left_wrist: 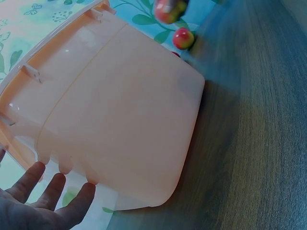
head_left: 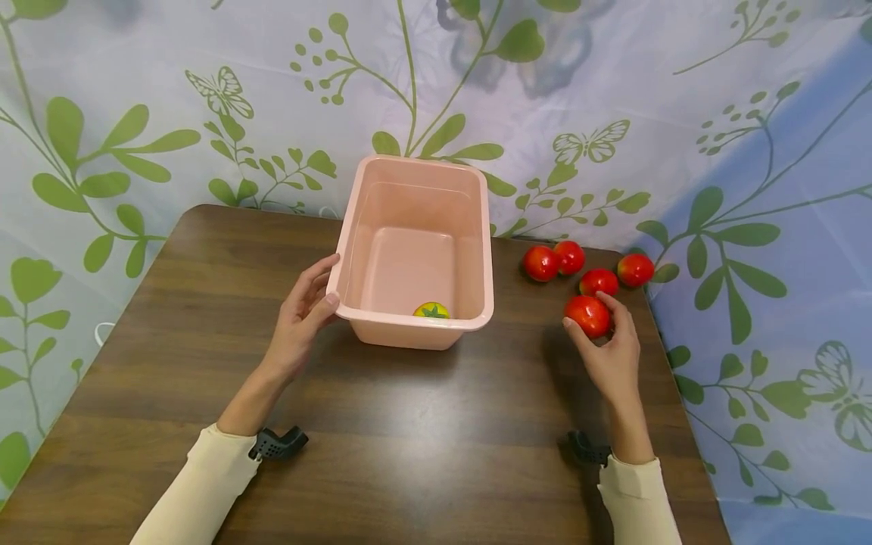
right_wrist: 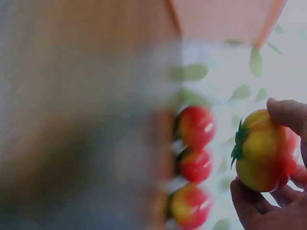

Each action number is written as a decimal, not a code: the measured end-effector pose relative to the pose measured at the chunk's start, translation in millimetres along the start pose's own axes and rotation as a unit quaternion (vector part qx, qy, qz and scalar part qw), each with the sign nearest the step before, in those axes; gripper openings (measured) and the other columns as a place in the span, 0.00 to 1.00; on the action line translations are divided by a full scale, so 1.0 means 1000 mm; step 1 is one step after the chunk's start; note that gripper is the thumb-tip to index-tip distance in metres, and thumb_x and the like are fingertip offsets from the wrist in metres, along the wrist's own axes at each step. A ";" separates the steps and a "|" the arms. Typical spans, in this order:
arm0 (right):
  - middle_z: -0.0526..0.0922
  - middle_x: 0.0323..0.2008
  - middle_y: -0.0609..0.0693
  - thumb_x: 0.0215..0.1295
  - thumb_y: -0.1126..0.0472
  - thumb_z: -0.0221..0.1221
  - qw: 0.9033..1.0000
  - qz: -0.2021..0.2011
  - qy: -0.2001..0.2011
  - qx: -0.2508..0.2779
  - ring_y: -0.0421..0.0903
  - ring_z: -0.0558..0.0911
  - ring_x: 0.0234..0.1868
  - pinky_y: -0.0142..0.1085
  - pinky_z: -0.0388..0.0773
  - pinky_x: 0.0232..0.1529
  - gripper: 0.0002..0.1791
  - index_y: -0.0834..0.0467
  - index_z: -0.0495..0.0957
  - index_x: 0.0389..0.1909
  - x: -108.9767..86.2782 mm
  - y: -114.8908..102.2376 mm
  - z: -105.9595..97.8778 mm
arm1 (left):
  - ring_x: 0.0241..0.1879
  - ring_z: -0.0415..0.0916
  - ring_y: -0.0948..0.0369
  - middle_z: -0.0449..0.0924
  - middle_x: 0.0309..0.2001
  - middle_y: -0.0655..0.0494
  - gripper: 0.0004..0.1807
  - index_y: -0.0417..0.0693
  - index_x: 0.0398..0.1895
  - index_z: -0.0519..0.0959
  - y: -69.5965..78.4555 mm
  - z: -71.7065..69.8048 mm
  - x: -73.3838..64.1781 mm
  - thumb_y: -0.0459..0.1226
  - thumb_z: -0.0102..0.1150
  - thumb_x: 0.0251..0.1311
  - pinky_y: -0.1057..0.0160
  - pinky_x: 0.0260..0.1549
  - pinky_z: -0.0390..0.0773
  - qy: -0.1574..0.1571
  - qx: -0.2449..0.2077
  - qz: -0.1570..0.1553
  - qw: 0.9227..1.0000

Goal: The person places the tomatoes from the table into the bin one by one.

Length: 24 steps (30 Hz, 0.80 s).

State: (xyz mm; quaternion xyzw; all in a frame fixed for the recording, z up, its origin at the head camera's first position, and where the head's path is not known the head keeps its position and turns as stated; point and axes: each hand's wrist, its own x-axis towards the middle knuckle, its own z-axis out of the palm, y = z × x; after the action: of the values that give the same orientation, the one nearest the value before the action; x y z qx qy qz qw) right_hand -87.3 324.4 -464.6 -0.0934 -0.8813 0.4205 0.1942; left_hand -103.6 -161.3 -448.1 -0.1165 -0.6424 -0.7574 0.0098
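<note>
A pink plastic basin (head_left: 409, 333) stands on the wooden table. My left hand (head_left: 303, 314) holds the basin's left rim near its front corner; in the left wrist view the fingertips (left_wrist: 88, 189) touch the outer wall. One tomato (head_left: 431, 310), yellow-green with a green calyx, lies inside against the near wall and is partly hidden by the rim. Over to the right, my right hand (head_left: 613, 356) grips a red tomato (head_left: 587, 316) between thumb and fingers. Seen by the right wrist, this held tomato (right_wrist: 264, 151) shows a yellow side and green calyx, apart from the others.
Several red tomatoes (head_left: 541, 263) lie at the table's back right, just beyond the right hand. A curtain (head_left: 272, 98) with leaf and butterfly prints hangs behind the brown table (head_left: 170, 363) and along its sides.
</note>
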 end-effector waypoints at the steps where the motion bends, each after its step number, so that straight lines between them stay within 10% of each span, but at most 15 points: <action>1: 0.79 0.68 0.52 0.62 0.58 0.77 1.000 -0.014 0.001 0.011 0.39 0.76 0.60 0.21 0.72 0.57 0.40 0.48 0.74 0.74 0.002 -0.008 0.002 | 0.71 0.73 0.44 0.69 0.77 0.42 0.32 0.53 0.84 0.63 0.000 0.000 0.000 0.30 0.50 0.80 0.66 0.57 0.88 0.000 0.000 0.001 1.000; 14: 0.81 0.69 0.49 0.57 0.68 0.77 0.973 -0.180 -0.047 0.136 0.39 0.79 0.64 0.24 0.78 0.67 0.41 0.54 0.75 0.73 0.006 -0.126 0.036 | 0.72 0.73 0.42 0.68 0.78 0.42 0.32 0.54 0.84 0.62 -0.001 -0.002 -0.001 0.31 0.50 0.81 0.66 0.58 0.87 -0.003 0.005 -0.001 1.000; 24: 0.79 0.69 0.45 0.64 0.58 0.75 0.959 -0.209 -0.122 0.147 0.43 0.80 0.65 0.27 0.80 0.66 0.38 0.50 0.72 0.74 -0.003 -0.165 0.069 | 0.73 0.72 0.41 0.68 0.78 0.42 0.32 0.55 0.84 0.63 -0.002 -0.001 -0.001 0.31 0.50 0.81 0.66 0.59 0.86 -0.005 0.005 -0.003 1.000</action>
State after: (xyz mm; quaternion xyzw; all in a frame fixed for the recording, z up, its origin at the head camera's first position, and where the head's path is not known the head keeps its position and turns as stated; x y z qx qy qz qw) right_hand -114.3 170.7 -376.4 0.1748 -0.8263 0.5039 0.1808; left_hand -103.0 -162.3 -450.1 -0.1184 -0.6466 -0.7536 0.0049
